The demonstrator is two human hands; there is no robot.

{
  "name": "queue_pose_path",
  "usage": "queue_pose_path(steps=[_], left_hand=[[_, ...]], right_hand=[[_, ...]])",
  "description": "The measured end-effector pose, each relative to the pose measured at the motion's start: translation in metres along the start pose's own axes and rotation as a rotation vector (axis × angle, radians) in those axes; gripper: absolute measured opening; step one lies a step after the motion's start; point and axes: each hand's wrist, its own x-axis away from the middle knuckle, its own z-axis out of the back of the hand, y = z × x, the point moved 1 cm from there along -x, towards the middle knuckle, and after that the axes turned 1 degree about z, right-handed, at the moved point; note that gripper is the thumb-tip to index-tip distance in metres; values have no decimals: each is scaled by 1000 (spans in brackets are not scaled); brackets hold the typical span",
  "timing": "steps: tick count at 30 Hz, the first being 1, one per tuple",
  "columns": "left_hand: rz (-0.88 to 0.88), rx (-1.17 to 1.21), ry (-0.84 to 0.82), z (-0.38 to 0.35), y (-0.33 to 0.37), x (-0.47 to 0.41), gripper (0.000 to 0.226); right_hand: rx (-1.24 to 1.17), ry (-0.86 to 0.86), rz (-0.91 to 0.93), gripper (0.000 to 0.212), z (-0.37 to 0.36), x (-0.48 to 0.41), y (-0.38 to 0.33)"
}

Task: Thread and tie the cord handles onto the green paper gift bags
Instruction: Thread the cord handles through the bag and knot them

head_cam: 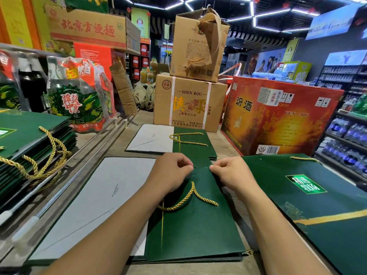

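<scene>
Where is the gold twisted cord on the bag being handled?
In the head view, the gold twisted cord lies at centre on the flat green paper gift bag, below and between the left hand and right hand, which pinch the bag's top edge.

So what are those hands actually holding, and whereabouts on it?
The left hand and the right hand each pinch the top edge of the green bag, near its middle. The gold cord lies on the bag's face.
</scene>
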Motion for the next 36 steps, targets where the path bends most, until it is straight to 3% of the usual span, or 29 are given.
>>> queue_pose_path(steps=[2,6,9,17,25,28,31,36], left_hand=[[10,-30,-16,-3,-2,1,8],[-11,-55,-3,-6,-1,2,8],[-47,-15,46,-7,3,1,7],[-105,-110,95,-10,24,-4,9],[-163,-416,-20,-9,57,-20,22],[-193,-520,-57,-10,60,-23,22],[-289,-522,26,-11,51,-22,19],[-323,-486,-1,-9,47,-24,17]], right_hand=[[-2,-59,-11,18,-1,4,-2],[-392,-124,-137,18,5,12,-8],[-517,-130,-183,20,6,13,-9],[-575,-75,-159,12,1,11,-10],[-582,-52,-100,8,0,9,-9],[-571,-58,-75,18,-2,9,-8],[-551,-46,-58,20,-3,7,-7],[-619,-39,-81,12,-5,5,-7]])
